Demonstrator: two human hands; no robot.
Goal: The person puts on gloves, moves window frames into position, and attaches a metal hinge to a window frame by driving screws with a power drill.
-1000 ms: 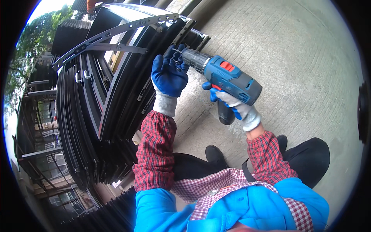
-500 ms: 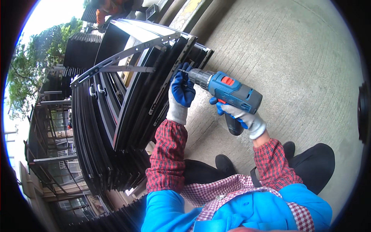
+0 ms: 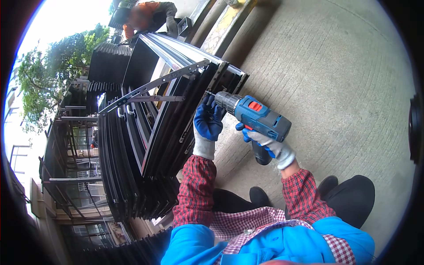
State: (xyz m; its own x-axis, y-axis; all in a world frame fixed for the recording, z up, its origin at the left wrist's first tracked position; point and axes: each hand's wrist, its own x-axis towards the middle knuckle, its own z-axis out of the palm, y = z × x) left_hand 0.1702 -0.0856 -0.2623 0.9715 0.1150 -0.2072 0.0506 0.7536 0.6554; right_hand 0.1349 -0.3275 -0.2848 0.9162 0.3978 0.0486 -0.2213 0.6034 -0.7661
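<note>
My right hand, in a white and blue glove, is wrapped round the handle of a blue and black cordless drill. The drill lies nearly level, with its chuck and thin bit pointing left at a metal strip on the edge of a black frame. My left hand, gloved alike, is closed just below the bit, fingertips pinched close to its tip. Whatever those fingers may hold is too small to make out. A slotted metal hinge arm stands out from the frame, angled down to the left.
More black frames are stacked at the left. Behind them a person in orange and dark clothing bends near a small dark box. Long beams lie at the back on the grooved concrete floor.
The view has shifted, so the frames sit lower and further right, and more of the other person shows. Drill and left hand have moved slightly along the strip toward its far end.
</note>
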